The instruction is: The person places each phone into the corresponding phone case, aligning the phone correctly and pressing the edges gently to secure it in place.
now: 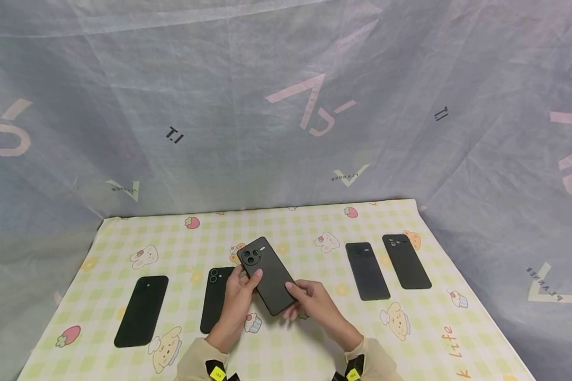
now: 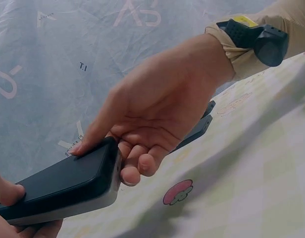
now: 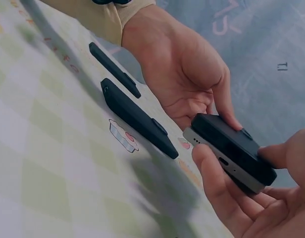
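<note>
Both hands hold a smartphone (image 1: 271, 278) above the table, its black back cover with a round camera ring facing up. In the right wrist view a silver phone edge (image 3: 227, 161) with a charging port shows below a black phone case (image 3: 231, 144). The left hand (image 1: 238, 296) grips the camera end, thumb on the back. My right hand (image 1: 316, 304) pinches the lower end, thumb on top and fingers below. Under the left hand, partly hidden, lies a black phone-shaped piece (image 1: 212, 304) with two camera rings.
Another black phone-shaped piece (image 1: 141, 311) lies at the left. Two more dark ones, one nearer the middle (image 1: 368, 271) and one farther right (image 1: 407, 262), lie to the right. A checked cloth (image 1: 310, 227) covers the table, with a grey fabric wall (image 1: 248, 132) behind.
</note>
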Tool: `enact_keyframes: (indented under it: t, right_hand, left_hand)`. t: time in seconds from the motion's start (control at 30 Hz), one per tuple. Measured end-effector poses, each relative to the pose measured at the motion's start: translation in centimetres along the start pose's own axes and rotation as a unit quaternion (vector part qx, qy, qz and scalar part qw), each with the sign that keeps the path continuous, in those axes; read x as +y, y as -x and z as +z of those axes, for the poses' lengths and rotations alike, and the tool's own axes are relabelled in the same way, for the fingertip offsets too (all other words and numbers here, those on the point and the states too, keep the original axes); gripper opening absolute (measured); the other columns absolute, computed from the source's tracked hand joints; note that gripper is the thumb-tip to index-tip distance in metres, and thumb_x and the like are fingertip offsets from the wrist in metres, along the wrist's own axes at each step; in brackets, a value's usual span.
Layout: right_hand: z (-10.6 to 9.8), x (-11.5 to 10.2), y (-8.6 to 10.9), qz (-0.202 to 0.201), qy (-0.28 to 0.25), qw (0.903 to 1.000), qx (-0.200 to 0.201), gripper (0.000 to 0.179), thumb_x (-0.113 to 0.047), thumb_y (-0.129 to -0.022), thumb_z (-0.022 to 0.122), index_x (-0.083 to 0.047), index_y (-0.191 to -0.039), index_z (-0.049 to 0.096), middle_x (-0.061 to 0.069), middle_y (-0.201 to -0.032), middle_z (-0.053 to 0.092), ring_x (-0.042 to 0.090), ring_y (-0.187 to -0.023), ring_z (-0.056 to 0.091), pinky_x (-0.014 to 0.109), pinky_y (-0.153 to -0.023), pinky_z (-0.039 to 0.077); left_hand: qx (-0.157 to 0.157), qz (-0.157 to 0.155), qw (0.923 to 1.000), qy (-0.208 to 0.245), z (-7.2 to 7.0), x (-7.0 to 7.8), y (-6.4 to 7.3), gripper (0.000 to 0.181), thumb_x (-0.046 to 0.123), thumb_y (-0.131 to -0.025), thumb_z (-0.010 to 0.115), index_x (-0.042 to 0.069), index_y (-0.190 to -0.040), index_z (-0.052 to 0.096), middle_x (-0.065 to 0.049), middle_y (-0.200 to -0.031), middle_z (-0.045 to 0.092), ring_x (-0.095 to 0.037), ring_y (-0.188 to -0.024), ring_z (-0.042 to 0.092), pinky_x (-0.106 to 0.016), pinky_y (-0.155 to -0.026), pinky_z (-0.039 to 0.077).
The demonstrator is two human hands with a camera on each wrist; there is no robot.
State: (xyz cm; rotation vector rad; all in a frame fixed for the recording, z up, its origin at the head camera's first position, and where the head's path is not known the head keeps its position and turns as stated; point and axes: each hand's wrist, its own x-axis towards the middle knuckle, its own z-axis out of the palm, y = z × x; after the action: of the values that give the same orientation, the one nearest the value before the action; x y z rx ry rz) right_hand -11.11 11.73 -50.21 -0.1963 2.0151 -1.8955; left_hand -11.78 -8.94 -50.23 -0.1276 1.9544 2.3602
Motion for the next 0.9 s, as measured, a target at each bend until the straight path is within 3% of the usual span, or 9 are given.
enact_keyframes:
  t: [0.43,0.9]
  right_hand:
    - [-0.28,0.11,0.0,0.01,-0.012,0.9999,0.001,0.045,-0.036,-0.112,0.061,0.007,-0.121,0.072,0.024,-0.074,0.074,0.013,-0.056,0.069,0.022,-0.051,0.036]
    - [-0.31,0.0,0.08,0.008,-0.019,0.9998,-0.005,0.044,-0.034,-0.113,0.059,0.007,-0.123,0.071,0.024,-0.074,0.074,0.013,-0.057,0.069,0.024,-0.052,0.033]
  left_hand:
    - [0.009,-0.004,0.9999,-0.004,0.11,-0.06,0.13,0.056,0.021,-0.112,0.062,-0.005,-0.156,0.04,-0.024,-0.133,0.07,-0.009,-0.108,0.071,-0.022,-0.09,0.056]
    - [0.012,-0.012,0.9999,0.004,0.03,-0.06,-0.01,0.056,0.018,-0.111,0.063,-0.005,-0.156,0.04,-0.024,-0.136,0.069,-0.008,-0.11,0.071,-0.021,-0.09,0.056]
